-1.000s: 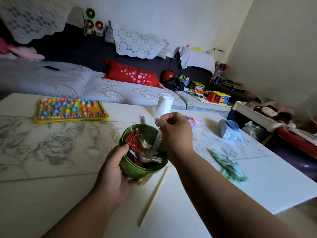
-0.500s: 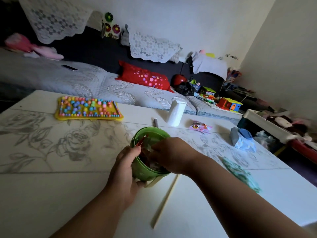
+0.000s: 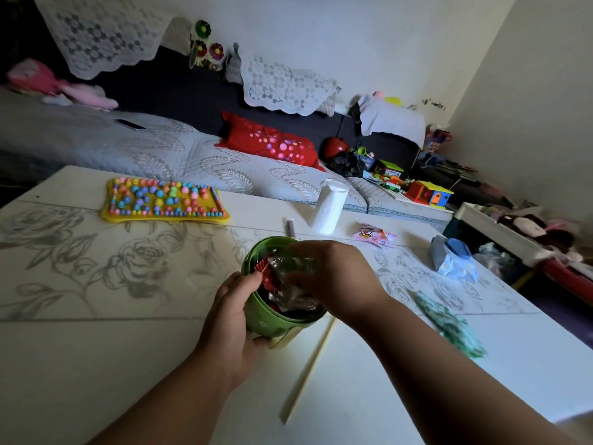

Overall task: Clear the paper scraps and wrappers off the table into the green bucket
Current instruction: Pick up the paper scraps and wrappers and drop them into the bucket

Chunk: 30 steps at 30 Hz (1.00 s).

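Note:
A small green bucket [image 3: 272, 322] stands near the middle of the white table [image 3: 96, 364], stuffed with red and clear wrappers [image 3: 288, 297]. My left hand [image 3: 231, 313] wraps around the bucket's near left side. My right hand [image 3: 337, 277] lies over the bucket's mouth, fingers curled down onto a clear crinkled wrapper at the top of the pile. A pink snack wrapper [image 3: 373, 234] lies farther back on the table. To the right a green patterned scrap [image 3: 449, 322] lies flat, and a blue-grey packet [image 3: 452, 258] sits by the far right edge.
A yellow board with coloured beads [image 3: 163, 200] lies at the back left. A white paper roll [image 3: 330, 207] and a small grey stick [image 3: 290, 226] stand behind the bucket. A long pale stick [image 3: 308, 370] lies in front of it. A sofa and toys lie beyond.
My right hand dropped from above the bucket, holding a clear wrapper, down into its mouth and now presses on the wrappers. My left hand kept its hold on the bucket.

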Each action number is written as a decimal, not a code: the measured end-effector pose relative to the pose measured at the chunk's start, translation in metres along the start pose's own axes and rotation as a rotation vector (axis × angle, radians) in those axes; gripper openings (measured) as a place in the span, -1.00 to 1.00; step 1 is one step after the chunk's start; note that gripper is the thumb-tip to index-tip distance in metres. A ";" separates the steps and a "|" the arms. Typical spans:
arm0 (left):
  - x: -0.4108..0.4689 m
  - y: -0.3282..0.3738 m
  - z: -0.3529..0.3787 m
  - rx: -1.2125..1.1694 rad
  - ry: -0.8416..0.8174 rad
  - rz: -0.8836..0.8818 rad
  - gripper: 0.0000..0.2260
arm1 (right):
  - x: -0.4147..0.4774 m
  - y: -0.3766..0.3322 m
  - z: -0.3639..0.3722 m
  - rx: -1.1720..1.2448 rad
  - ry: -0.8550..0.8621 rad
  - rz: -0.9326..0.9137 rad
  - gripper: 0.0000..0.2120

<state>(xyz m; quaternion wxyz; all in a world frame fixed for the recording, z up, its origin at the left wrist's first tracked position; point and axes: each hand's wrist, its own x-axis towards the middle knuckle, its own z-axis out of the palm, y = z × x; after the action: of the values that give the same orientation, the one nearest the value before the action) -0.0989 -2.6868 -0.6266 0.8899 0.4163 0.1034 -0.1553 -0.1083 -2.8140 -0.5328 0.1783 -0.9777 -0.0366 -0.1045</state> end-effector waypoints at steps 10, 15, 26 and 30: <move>0.000 -0.002 0.009 -0.071 -0.012 -0.019 -0.65 | -0.015 0.067 -0.040 0.122 0.239 0.260 -0.63; 0.001 0.000 0.011 -0.069 0.011 -0.006 -0.84 | -0.035 0.165 -0.022 -0.209 -0.189 0.636 -0.51; 0.008 -0.006 0.017 -0.092 0.027 -0.018 -0.83 | -0.053 0.203 0.021 0.080 -0.111 0.763 -0.84; 0.008 -0.009 0.018 -0.074 -0.002 -0.026 -0.73 | -0.050 0.207 0.026 0.274 -0.017 0.792 -0.63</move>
<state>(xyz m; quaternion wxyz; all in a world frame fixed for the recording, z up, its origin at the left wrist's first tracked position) -0.0937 -2.7075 -0.6239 0.9027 0.3814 0.1136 -0.1636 -0.1291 -3.0000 -0.6380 0.3330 -0.8843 0.3270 -0.0141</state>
